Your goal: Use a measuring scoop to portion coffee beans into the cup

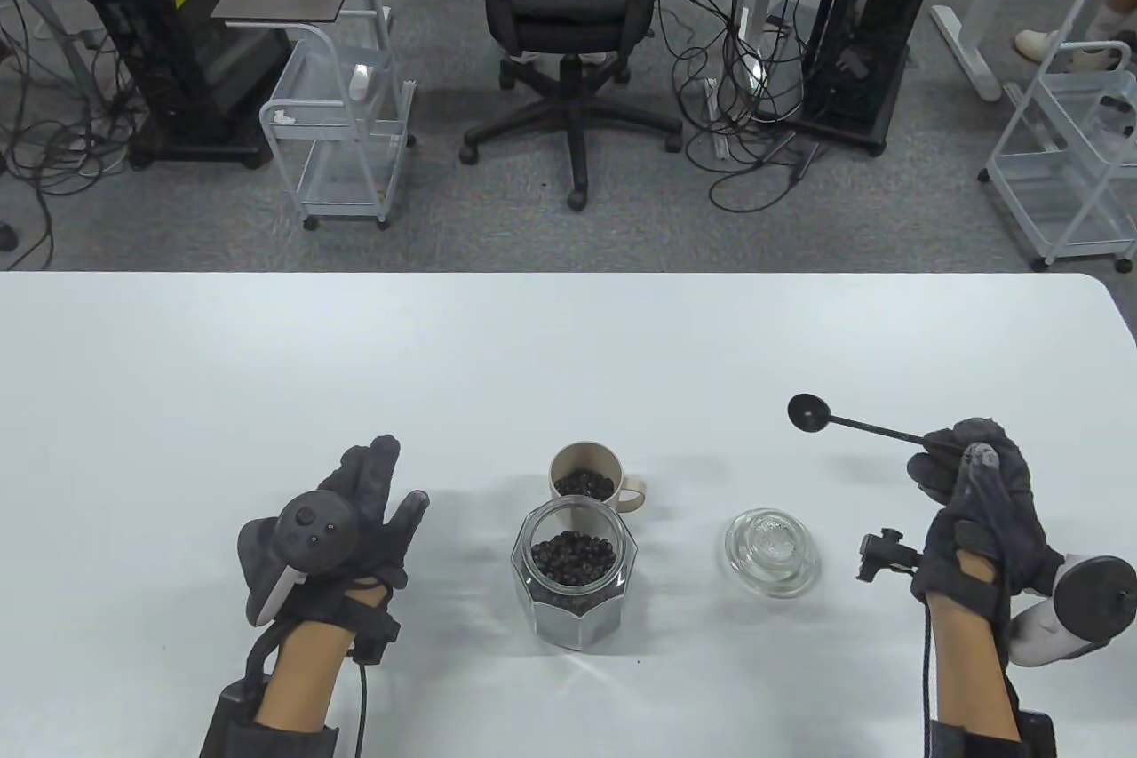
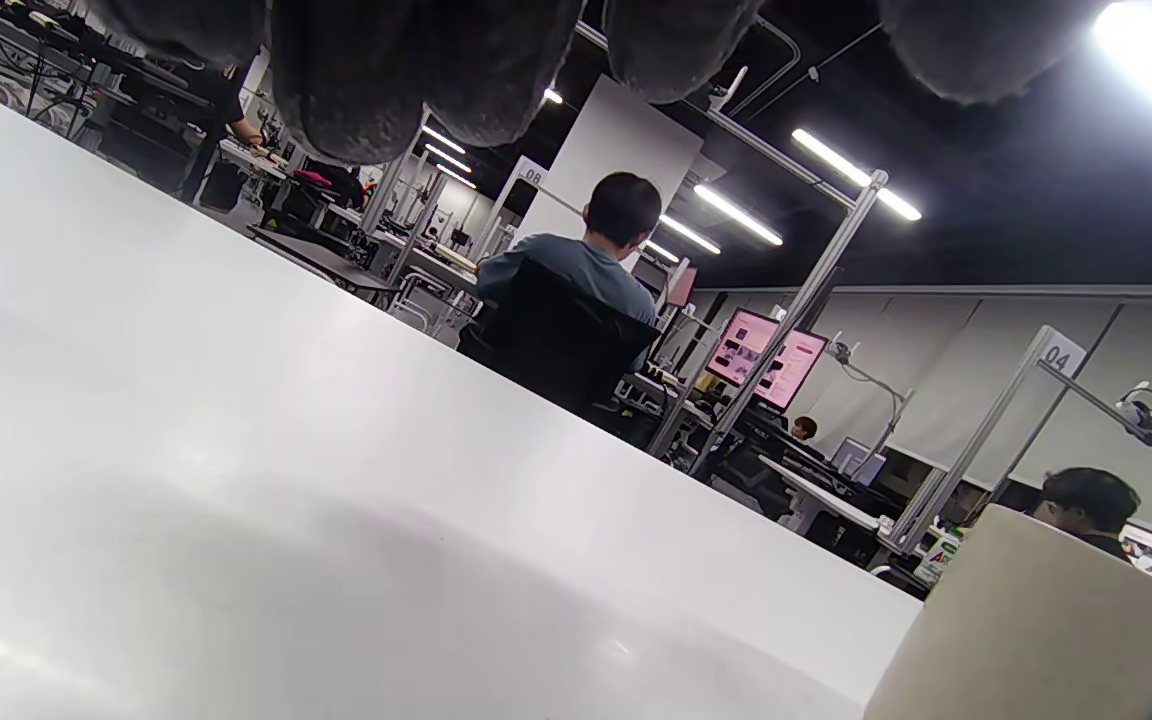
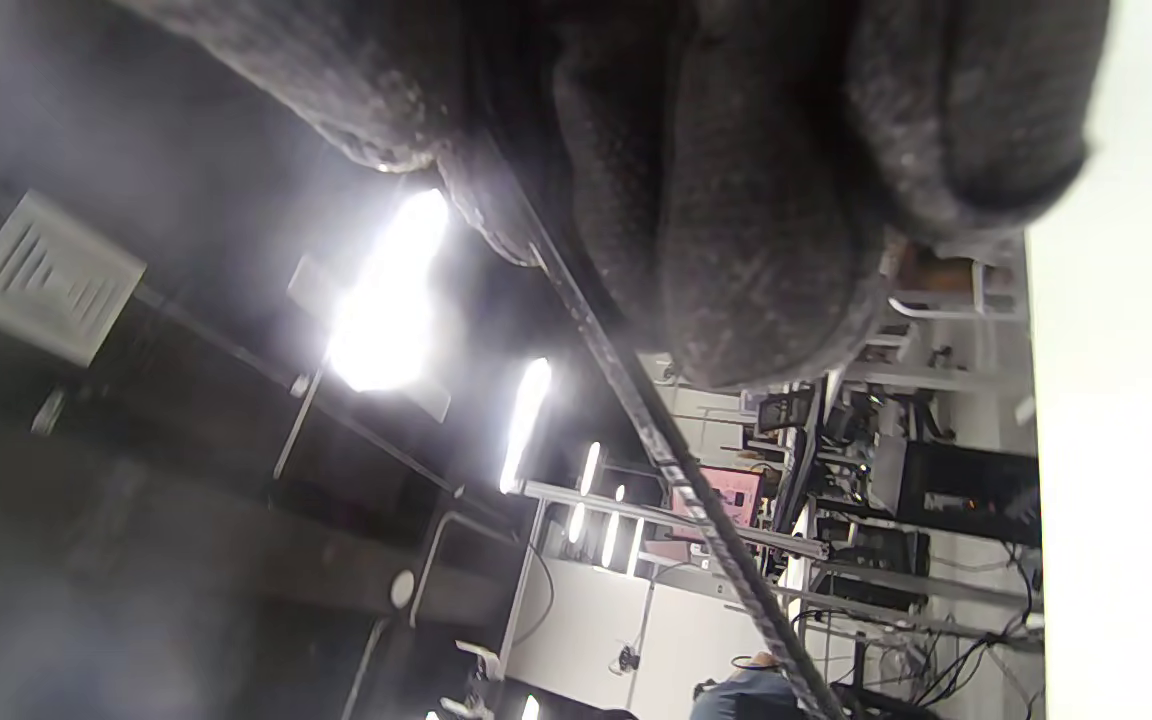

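Observation:
A beige cup [image 1: 588,475] with coffee beans in it stands at mid-table; its wall [image 2: 1046,630] fills the lower right corner of the left wrist view. Just in front of it is an open glass jar [image 1: 575,573] holding dark beans. My right hand [image 1: 970,474] pinches the thin handle of a black measuring scoop [image 1: 810,412], whose bowl is raised to the right of the cup and looks empty. The scoop's handle [image 3: 656,430] runs out from under my fingers in the right wrist view. My left hand [image 1: 377,496] hovers left of the jar, fingers straight, holding nothing.
The jar's glass lid [image 1: 771,551] lies on the white table [image 1: 568,349] between the jar and my right hand. Beyond the table's far edge stand an office chair [image 1: 568,20], wire carts and computer towers. People sit at desks in the background of the left wrist view.

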The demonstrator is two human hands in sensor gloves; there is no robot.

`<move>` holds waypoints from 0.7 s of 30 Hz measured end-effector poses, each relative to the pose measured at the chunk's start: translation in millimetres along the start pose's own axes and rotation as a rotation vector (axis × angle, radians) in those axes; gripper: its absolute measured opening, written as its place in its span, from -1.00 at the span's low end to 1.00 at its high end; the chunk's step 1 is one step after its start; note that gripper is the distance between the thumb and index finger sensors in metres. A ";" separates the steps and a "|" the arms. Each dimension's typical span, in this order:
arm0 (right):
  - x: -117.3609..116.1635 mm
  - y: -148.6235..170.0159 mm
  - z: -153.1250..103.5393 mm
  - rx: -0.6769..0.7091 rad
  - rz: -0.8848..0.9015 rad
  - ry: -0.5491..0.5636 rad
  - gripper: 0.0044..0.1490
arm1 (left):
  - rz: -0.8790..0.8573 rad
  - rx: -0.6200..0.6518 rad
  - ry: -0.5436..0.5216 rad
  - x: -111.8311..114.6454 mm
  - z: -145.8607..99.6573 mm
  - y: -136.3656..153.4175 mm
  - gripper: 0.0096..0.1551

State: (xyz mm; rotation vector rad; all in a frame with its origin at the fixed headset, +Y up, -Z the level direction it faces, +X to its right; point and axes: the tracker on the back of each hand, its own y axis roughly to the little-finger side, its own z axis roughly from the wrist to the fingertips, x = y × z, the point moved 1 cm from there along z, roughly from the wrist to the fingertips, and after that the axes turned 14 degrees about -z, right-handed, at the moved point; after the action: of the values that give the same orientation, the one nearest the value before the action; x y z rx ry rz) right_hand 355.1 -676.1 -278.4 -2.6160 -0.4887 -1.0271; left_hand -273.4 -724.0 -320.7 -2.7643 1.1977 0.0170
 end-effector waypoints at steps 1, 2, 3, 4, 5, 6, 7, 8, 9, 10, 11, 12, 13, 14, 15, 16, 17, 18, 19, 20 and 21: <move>1.5 -0.7 3.6 0.055 -0.049 -0.021 -0.46 | 0.000 0.000 -0.001 -0.6 0.1 0.0 -0.04; 2.8 -1.0 5.4 0.090 -0.083 -0.039 -0.46 | 0.002 0.003 -0.002 -1.4 0.2 0.1 -0.04; 4.3 -0.8 6.7 0.126 -0.122 -0.051 -0.46 | 0.001 0.003 -0.003 -1.5 0.3 0.2 -0.04; 5.6 -0.8 7.2 0.162 -0.152 -0.053 -0.46 | -0.001 0.001 0.000 -1.2 0.8 0.7 -0.04; 7.3 -0.6 7.7 0.212 -0.200 -0.053 -0.46 | -0.003 -0.002 0.006 -0.2 1.4 1.2 -0.04; 8.7 -0.6 7.2 0.253 -0.234 -0.057 -0.46 | -0.004 -0.005 0.009 1.0 1.8 1.9 -0.04; 8.9 -1.3 6.5 0.283 -0.257 -0.060 -0.46 | 0.000 -0.006 0.012 1.9 2.2 2.3 -0.04; 9.4 -1.9 5.2 0.322 -0.309 -0.069 -0.46 | 0.004 -0.009 0.018 3.2 2.6 2.9 -0.04; 9.1 -2.4 3.6 0.349 -0.336 -0.089 -0.46 | 0.005 -0.012 0.022 4.2 2.7 3.3 -0.04; 8.1 -3.2 0.7 0.380 -0.374 -0.110 -0.46 | 0.003 -0.016 0.027 5.7 3.1 4.0 -0.04; 6.4 -5.3 -1.7 0.409 -0.410 -0.135 -0.47 | 0.001 -0.019 0.033 7.0 3.4 4.2 -0.04; 5.3 -6.7 -3.1 0.420 -0.445 -0.157 -0.47 | 0.002 -0.022 0.037 7.7 3.7 4.4 -0.04; 3.4 -8.2 -5.3 0.437 -0.497 -0.196 -0.46 | 0.006 -0.026 0.042 8.5 3.9 4.6 -0.04; 2.0 -9.0 -7.0 0.450 -0.529 -0.215 -0.47 | 0.009 -0.026 0.043 8.8 4.0 4.5 -0.04; 0.3 -8.5 -8.9 0.454 -0.557 -0.221 -0.47 | 0.014 -0.025 0.044 9.3 4.0 4.2 -0.04; -1.7 -7.5 -11.0 0.451 -0.567 -0.237 -0.47 | 0.013 -0.024 0.045 9.7 3.9 4.0 -0.04; -3.5 -6.5 -12.4 0.453 -0.570 -0.249 -0.47 | 0.007 -0.022 0.046 10.2 3.4 3.9 -0.04; -5.2 -5.4 -13.9 0.453 -0.576 -0.261 -0.47 | 0.001 -0.021 0.045 10.7 2.9 3.7 -0.04; -6.6 -4.0 -14.8 0.452 -0.587 -0.269 -0.47 | -0.005 -0.020 0.047 11.7 2.3 3.5 -0.04; -8.3 -2.2 -15.8 0.447 -0.599 -0.277 -0.47 | -0.008 -0.018 0.051 12.5 2.0 3.0 -0.03; -10.2 -0.5 -16.8 0.445 -0.605 -0.280 -0.47 | -0.008 -0.017 0.056 13.3 1.8 2.1 -0.03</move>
State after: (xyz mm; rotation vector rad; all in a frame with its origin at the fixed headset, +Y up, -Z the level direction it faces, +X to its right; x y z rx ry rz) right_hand 337.9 -684.2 -273.5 -2.2438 -1.4526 -0.5865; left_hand -265.7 -734.8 -323.6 -2.8016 1.2055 -0.0518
